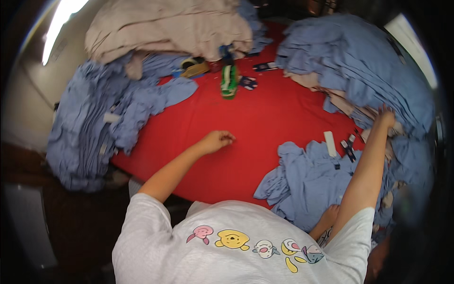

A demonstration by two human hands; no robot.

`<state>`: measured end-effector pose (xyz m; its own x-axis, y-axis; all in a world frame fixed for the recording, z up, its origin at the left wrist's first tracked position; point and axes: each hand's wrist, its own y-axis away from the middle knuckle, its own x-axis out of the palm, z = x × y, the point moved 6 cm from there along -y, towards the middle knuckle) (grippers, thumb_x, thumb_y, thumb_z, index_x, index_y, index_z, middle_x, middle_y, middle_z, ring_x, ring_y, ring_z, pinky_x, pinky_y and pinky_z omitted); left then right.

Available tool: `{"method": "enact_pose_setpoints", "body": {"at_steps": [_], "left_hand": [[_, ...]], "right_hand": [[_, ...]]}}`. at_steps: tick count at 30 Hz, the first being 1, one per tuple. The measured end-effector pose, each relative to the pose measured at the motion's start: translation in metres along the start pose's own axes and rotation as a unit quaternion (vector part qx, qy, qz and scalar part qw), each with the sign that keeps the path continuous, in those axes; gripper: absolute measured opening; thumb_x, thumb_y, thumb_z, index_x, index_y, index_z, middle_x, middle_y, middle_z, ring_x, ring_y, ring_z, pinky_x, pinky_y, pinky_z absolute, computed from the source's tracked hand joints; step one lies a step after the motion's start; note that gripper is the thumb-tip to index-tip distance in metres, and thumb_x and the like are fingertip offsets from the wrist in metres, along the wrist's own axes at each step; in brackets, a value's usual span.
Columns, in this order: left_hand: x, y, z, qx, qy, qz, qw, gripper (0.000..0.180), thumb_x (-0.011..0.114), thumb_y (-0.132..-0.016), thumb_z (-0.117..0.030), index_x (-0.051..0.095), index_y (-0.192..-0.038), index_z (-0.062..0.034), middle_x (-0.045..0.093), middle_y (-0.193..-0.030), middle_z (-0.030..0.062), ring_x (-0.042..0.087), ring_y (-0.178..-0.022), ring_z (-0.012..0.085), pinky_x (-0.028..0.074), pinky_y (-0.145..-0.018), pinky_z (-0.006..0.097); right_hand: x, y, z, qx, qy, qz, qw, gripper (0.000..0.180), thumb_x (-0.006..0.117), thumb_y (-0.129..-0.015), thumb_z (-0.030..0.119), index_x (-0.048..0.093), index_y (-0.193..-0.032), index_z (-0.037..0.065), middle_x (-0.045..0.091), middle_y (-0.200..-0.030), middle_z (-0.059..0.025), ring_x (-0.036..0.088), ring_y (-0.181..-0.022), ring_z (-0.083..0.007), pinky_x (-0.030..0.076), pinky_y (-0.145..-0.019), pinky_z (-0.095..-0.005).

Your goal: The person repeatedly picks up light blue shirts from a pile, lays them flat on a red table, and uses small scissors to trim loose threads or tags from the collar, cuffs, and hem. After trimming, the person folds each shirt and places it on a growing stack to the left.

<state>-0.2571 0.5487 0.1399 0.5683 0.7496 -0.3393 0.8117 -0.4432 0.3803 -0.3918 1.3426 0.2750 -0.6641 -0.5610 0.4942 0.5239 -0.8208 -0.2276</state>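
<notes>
Evidently the big blue garment pile (340,52) sits at far right of the red table (227,175), w/ the right hand (387,118) at its near edge; fingers partly lost vs. the cloth, so can't tell if they're clamped on it or just touching. Progress, judging by layout only: pieces there & in the left blue pile (78,137) look layered, i.e. prob. stacked; the loose blue garment (302,182) at near right lies rumpled, unstacked. Right arm's (362,177) stretched out to the right, fairly straight; left arm's (175,170) bent, left hand (218,141) over mid-table, fingers loosely curled & a bit apart, empty afaict. White strip (330,144) & dark tags (349,149) lie at the loose garment's far edge. Far side: beige garment pile (165,28) at left, green-and-white item (229,80) nr. centre, kind unclear.
</notes>
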Motion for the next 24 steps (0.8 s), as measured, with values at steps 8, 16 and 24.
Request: {"method": "enact_pose_setpoints", "body": {"at_steps": [8,16,24], "left_hand": [[-0.260,0.171,0.109,-0.053,-0.452,-0.521,0.722,0.049,0.077,-0.084,-0.022,0.064,-0.130,-0.0089,0.055,-0.143,0.0149,0.048,-0.137,0.0341,0.039,-0.110,0.052],[-0.395,0.244,0.185,-0.120,-0.308,-0.535,0.777,0.036,0.066,-0.096,-0.040,0.067,-0.107,-0.0063,0.072,-0.101,0.0226,0.067,-0.100,0.0441,0.044,-0.094,0.056],[-0.497,0.338,0.020,0.224,-0.024,-0.653,0.723,0.046,0.058,-0.106,-0.040,0.065,-0.085,0.0004,0.057,-0.067,0.0098,0.056,-0.066,0.0161,0.045,-0.063,0.034]], "right_hand": [[0.120,0.393,-0.068,0.205,0.047,0.103,0.972,0.041,0.045,-0.110,0.035,0.059,-0.136,0.007,0.071,-0.116,-0.0127,0.067,-0.086,-0.0173,0.046,-0.059,-0.0260],[0.109,0.656,-0.089,0.384,0.160,0.181,0.891,0.044,0.045,-0.111,0.040,0.061,-0.134,0.006,0.073,-0.096,-0.0080,0.063,-0.061,-0.0116,0.043,-0.047,-0.0244],[0.235,0.735,-0.040,0.314,0.116,0.225,0.915,0.043,0.043,-0.111,0.036,0.061,-0.132,0.004,0.073,-0.096,-0.0092,0.062,-0.061,-0.0102,0.042,-0.047,-0.0227]]}}
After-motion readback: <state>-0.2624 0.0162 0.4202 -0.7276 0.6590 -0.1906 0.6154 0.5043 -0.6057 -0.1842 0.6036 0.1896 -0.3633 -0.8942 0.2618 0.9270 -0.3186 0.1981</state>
